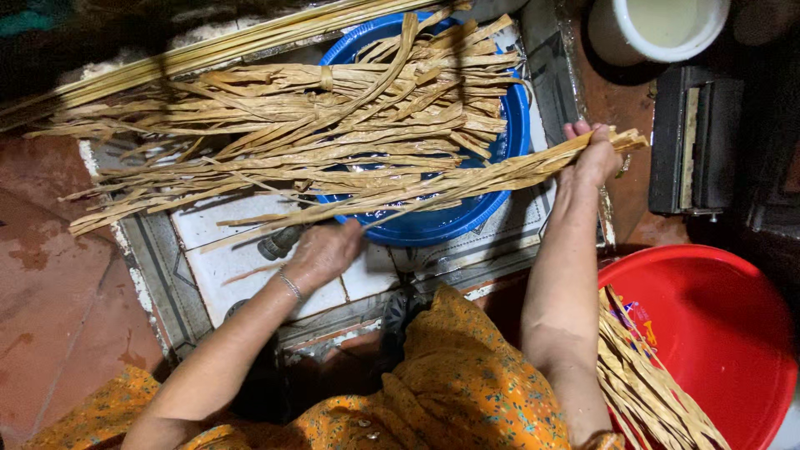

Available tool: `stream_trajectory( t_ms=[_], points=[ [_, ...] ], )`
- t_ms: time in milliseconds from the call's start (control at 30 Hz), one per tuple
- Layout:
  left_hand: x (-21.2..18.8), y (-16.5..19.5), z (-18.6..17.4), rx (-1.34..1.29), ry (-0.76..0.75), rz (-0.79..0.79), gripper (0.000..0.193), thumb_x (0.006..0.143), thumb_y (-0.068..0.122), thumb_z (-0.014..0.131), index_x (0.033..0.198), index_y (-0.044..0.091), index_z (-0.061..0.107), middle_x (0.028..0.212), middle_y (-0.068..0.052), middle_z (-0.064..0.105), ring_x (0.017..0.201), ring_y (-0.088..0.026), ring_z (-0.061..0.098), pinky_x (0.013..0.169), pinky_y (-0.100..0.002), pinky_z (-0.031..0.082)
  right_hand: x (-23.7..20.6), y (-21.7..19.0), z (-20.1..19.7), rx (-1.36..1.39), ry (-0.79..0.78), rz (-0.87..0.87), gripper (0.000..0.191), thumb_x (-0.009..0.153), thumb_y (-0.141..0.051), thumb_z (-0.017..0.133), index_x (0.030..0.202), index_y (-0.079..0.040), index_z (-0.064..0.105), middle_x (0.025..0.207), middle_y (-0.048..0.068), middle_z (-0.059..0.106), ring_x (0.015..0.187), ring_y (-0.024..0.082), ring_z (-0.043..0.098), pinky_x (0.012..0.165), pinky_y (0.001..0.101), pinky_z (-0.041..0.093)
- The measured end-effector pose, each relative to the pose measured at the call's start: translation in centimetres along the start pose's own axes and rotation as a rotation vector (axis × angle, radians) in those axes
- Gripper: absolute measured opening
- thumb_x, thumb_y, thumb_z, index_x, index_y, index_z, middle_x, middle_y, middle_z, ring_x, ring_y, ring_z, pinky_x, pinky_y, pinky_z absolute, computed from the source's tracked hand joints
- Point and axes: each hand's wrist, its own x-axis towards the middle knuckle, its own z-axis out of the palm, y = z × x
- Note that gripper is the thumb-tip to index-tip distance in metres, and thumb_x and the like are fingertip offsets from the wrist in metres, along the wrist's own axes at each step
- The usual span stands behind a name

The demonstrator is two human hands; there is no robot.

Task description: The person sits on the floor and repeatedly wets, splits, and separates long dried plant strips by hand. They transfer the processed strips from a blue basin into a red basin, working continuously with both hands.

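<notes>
Two hands at work over wet leaf strips; entries run from largest to smallest.

- Heap of tan leaf strips [275, 125]: spread across the upper left and centre of the frame, lying over the blue basin and trailing onto the tiled slab. Risk, as a judgement: the loose ends hang well past the basin, so a tug on the held bundle could drag neighbouring strips off onto the floor.
- Red tub [725, 333]: lower right of the frame, with more strips [650, 392] leaning over its near rim.
- Blue basin [442, 225]: upper centre, holding water under the heap. Risk: it sits near the slab's edge, and a hard pull could slop water out.
- Tiled slab [242, 258]: centre left, wet, carrying the basin.
- White bucket [658, 25]: upper right corner, apart from the work.
- Held bundle of strips [467, 183]: stretched slantwise from centre to right across the basin's front rim. Risk: the strips look thin and soaked, so strain between the hands may split or fray them.
- Right hand [593, 154]: right of centre, fingers closed tight round the bundle's upper end.
- Left hand [323, 250]: centre, curled downward at the bundle's lower end; whether it grips the strips or only presses on them cannot be told.
</notes>
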Motion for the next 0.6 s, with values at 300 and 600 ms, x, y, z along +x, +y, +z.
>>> stream_trajectory(
  t_ms=[300,600],
  points=[
    [4.3,-3.6,2.1,0.306,0.336,0.119,0.038,0.089,0.013,0.06,0.126,0.007,0.065,0.122,-0.017,0.06,0.124,-0.032,0.054,0.107,-0.054,0.04,-5.4,2.4,0.5,-0.272,-0.291,-0.175,0.038,0.096,-0.03,0.074,0.116,-0.007,0.051,0.086,0.008,0.063,0.072,0.019,0.068,0.072,0.0377,0.065],
    [11.4,-4.2,9.8,0.258,0.106,0.118,0.046,0.1,0.039,0.05,0.118,0.0,0.067,0.138,-0.017,0.057,0.132,-0.036,0.046,0.109,-0.061,0.032,-13.9,11.5,-0.9,-0.62,-0.917,-0.416,0.013,0.103,-0.004,0.063,0.115,-0.005,0.057,0.099,0.003,0.066,0.09,0.012,0.063,0.082,0.026,0.055]
  ],
)
